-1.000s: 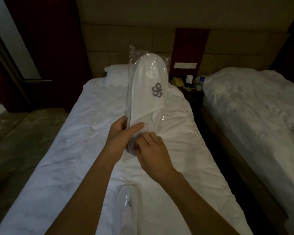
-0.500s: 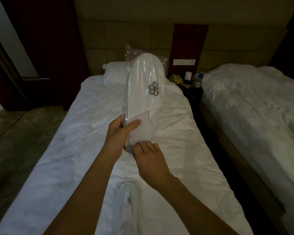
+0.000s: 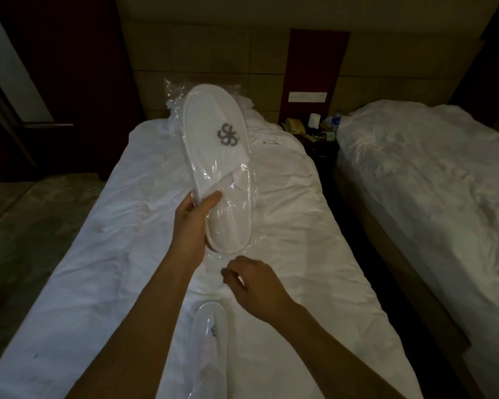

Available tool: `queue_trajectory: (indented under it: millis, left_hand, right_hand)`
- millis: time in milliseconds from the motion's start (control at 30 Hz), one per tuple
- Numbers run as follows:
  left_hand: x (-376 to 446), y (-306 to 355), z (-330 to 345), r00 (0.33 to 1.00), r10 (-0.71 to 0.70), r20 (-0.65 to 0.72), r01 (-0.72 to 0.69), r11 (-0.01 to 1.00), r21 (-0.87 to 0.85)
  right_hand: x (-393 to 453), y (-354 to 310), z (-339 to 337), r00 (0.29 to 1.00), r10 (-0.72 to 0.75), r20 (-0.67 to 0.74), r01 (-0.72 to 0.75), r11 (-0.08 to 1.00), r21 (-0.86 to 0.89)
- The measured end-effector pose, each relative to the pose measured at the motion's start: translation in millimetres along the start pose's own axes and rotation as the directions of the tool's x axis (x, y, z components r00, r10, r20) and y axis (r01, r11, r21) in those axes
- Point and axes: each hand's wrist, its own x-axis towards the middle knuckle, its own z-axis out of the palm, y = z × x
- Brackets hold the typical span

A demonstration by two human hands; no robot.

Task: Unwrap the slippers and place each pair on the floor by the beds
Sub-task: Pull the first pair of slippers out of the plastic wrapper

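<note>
While dim, perhaps tiled floor (image 3: 26, 226) beside rumpled white bed (image 3: 113, 254).

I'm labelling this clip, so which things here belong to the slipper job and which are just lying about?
Part of the job:
- wrapped slippers, held in the left hand
- right hand, at the wrapper's lower end
- second wrapped pair on the near bed
- far bed

Just lying about:
- pillow
- phone
- paper roll
- water bottle

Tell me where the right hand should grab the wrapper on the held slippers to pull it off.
Probably the loose clear film below the slippers' heel end, pinched from beneath with the right hand. The left hand grips the heel side, so that flap hangs free.
</note>
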Motion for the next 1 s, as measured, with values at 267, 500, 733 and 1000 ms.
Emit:
queue_trajectory:
  millis: [267,500,733,1000]
  left_hand:
    - [-3.3,-4.8,-2.3,0.994,-0.090,-0.055,0.090,0.996,-0.005]
    - [-6.7,-20.4,-7.8,0.983,-0.168,-0.067,0.167,0.986,-0.017]
    - [-14.3,-41.4,-11.2,0.982,-0.187,-0.040,0.188,0.982,0.034]
    - [-27.0,-53.4,-3.0,0.991,-0.133,-0.034,0.137,0.949,0.283]
  right_hand:
    - [-5.7,13.9,6.5,0.863,0.502,0.055,-0.317,0.455,0.832]
    - [-14.8,11.5,10.3,0.861,0.492,0.130,-0.231,0.150,0.961]
    - [-13.7,14.2,16.3,0.839,0.520,0.157,-0.257,0.125,0.958]
    - [-16.2,24.0,22.4,0.825,0.552,0.121,-0.184,0.060,0.981]
